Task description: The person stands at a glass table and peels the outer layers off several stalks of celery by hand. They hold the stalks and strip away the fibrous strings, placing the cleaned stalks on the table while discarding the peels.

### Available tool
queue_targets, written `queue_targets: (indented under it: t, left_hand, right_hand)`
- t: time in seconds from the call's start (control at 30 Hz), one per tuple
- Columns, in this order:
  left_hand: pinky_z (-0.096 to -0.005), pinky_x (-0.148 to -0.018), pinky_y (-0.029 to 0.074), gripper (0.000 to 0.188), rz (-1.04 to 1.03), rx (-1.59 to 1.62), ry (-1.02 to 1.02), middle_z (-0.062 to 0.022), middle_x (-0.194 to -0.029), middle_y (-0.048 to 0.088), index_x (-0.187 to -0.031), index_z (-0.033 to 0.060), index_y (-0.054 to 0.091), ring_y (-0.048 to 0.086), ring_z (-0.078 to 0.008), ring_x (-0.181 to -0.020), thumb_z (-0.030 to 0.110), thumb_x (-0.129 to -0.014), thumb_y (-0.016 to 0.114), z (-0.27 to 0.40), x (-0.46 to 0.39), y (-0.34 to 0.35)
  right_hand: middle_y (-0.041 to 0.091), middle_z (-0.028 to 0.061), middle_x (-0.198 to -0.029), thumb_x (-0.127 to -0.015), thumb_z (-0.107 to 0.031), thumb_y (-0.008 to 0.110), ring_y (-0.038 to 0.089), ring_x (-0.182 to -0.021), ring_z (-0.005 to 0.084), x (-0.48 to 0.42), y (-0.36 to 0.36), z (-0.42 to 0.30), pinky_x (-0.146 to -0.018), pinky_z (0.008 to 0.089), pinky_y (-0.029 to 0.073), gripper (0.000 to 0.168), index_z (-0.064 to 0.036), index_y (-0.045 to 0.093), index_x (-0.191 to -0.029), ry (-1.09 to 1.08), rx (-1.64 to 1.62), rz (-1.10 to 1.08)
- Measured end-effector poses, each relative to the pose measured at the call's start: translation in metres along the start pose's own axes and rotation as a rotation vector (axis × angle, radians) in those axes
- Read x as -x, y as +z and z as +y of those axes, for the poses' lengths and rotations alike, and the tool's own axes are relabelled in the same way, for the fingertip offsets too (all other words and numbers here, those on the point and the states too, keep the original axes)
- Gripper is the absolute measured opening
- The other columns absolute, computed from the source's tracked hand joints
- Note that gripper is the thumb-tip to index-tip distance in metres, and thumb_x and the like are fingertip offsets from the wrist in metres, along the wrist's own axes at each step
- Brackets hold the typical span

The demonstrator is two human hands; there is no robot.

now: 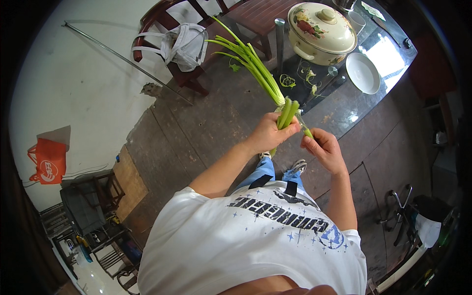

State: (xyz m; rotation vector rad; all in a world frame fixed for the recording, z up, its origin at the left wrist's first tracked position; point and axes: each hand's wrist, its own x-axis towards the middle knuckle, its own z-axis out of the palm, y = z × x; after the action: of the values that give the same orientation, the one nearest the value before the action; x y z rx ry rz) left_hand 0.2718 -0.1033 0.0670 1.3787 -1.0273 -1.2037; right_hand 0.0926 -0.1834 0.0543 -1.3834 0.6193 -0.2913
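Observation:
My left hand [274, 131] is closed around a few green celery stalks [287, 114] that stick up above the thumb. Close beside it on the right, my right hand [322, 149] pinches a short green celery piece [308, 132] between thumb and fingers. A thin pale strand or strip seems to run between the two hands; what it is I cannot tell. A bunch of long celery [263, 73] extends past the table's near left edge, its pale base just beyond my left hand. Thin green trimmings [287, 80] lie on the dark glass table [332, 110].
A floral enamel pot [320, 33] with a lid stands on the table, beside a white bowl [363, 73] and a clear cup [356, 23]. A wooden chair [191, 83] holding a white cloth bag [186, 46] stands at the upper left. A metal pole [125, 61] leans by the wall.

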Motion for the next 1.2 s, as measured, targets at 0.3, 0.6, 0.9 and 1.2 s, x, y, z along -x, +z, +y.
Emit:
queue_targets:
  t: [0.3, 0.6, 0.9, 1.2]
  left_hand:
    - [-0.0246, -0.055, 0.043, 0.015, 0.09, -0.169, 0.13, -0.0042, -0.07, 0.059, -0.088, 0.0018, 0.063, 0.052, -0.0093, -0.061, 0.015, -0.081, 0.063, 0.001, -0.001, 0.01]
    - [-0.0239, -0.05, 0.041, 0.02, 0.197, 0.093, 0.108, -0.0006, -0.063, 0.055, -0.075, 0.0005, 0.055, 0.051, -0.0082, -0.058, 0.017, -0.084, 0.061, -0.003, -0.006, 0.016]
    - [-0.0272, -0.052, 0.042, 0.005, 0.183, -0.308, 0.51, -0.0047, -0.069, 0.056, -0.076, 0.0015, 0.054, 0.052, -0.011, -0.059, 0.003, -0.079, 0.057, -0.016, -0.011, 0.019]
    - [-0.0224, -0.048, 0.036, 0.009, 0.335, 0.036, 0.389, -0.0004, -0.065, 0.047, -0.076, 0.0058, 0.049, 0.043, -0.0082, -0.054, 0.005, -0.085, 0.051, -0.021, 0.012, -0.007]
  right_hand:
    - [0.054, -0.0015, -0.069, -0.086, -0.018, 0.058, 0.046, -0.061, 0.0048, -0.001, 0.011, 0.001, -0.052, 0.0201, 0.038, 0.021, 0.002, 0.058, -0.09, -0.054, 0.036, 0.066]
    - [0.054, -0.0015, -0.069, -0.084, -0.016, 0.06, 0.045, -0.059, 0.0046, -0.009, 0.025, 0.002, -0.053, 0.0182, 0.036, 0.018, 0.0, 0.061, -0.091, -0.023, -0.497, 0.153]
    - [0.055, -0.0005, -0.07, -0.086, -0.016, 0.057, 0.047, -0.058, 0.007, -0.021, 0.028, 0.013, -0.052, 0.0195, 0.037, 0.018, 0.0, 0.061, -0.093, 0.059, -0.727, 0.381]
    - [0.053, 0.0018, -0.068, -0.086, -0.019, 0.057, 0.05, -0.056, 0.0091, -0.024, -0.058, 0.099, -0.051, 0.0213, 0.044, 0.021, 0.001, 0.062, -0.088, 0.026, -0.482, 0.815]
